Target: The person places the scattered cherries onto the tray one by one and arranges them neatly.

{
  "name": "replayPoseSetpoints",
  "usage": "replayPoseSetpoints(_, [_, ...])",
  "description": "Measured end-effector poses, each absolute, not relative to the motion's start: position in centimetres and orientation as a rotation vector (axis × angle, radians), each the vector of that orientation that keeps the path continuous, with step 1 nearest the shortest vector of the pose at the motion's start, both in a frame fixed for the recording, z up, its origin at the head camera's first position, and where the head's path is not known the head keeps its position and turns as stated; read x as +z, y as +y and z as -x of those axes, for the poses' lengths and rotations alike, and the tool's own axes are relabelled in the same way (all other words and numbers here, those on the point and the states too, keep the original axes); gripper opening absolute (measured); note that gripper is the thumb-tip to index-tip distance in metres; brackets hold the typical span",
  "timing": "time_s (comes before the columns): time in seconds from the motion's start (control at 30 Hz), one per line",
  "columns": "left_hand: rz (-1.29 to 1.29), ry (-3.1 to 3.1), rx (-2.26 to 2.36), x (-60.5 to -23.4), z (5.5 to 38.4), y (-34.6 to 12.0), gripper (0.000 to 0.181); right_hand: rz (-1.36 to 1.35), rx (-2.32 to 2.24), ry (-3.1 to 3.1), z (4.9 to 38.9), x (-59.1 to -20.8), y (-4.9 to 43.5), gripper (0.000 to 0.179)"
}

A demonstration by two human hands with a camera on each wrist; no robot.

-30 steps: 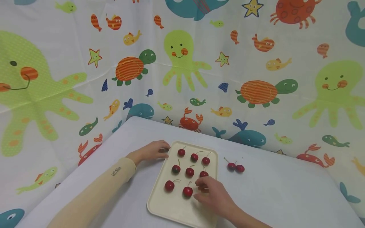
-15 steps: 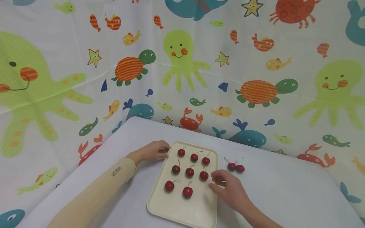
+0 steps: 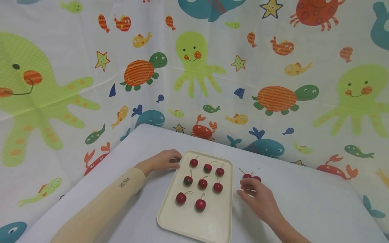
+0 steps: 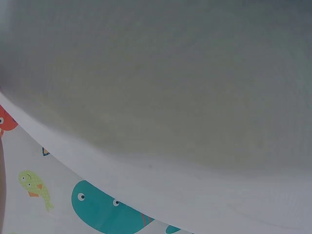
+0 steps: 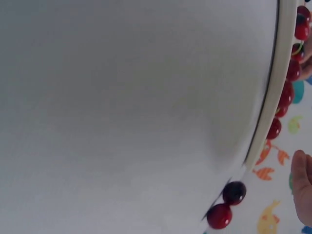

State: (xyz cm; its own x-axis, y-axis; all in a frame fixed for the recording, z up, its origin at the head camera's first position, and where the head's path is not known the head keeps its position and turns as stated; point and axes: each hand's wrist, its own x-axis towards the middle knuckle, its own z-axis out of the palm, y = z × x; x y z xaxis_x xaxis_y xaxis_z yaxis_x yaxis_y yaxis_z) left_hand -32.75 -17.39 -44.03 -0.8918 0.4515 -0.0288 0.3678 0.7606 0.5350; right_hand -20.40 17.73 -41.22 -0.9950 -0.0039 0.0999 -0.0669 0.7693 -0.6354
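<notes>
A cream tray [image 3: 182, 221] bears several red cherries [image 3: 202, 183] in three rows, stems attached. My left hand [image 3: 162, 160] is at the tray's upper left edge, its relaxed fingertips right at the rim. To the right of the tray, my right hand [image 3: 258, 199] hovers over the white table, fingers loosely bent with nothing between them. Its fingertips overlap two cherries [image 3: 247, 176] lying side by side on the table and partly hide them. The right wrist view shows that pair of cherries [image 5: 219, 216] beyond the tray rim [image 5: 275, 73], with part of my right hand [image 5: 302, 190] at the edge.
A white cloth [image 3: 307, 202] covers the table. Behind it hangs a curtain [image 3: 225, 77] printed with sea animals, meeting the table's back and left edges. Mostly white cloth [image 4: 161, 185] fills the left wrist view.
My right hand has moved right, from over the tray's lower right part to beside the two loose cherries. The left hand and the tray have stayed put.
</notes>
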Motion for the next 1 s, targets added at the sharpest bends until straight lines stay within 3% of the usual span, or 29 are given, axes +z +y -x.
replayPoseSetpoints(0.47, [-0.651, 2.795, 0.81, -43.9, 32.7, -17.4, 0.044, -0.016, 0.907, -2.842, 22.4, -41.5, 22.0, 0.035])
replayPoseSetpoints(1.0, [-0.689, 2.796, 0.816, -44.1, 32.8, -17.5, 0.043, 0.128, 0.833, -2.938, 23.9, -42.2, 25.8, 0.044])
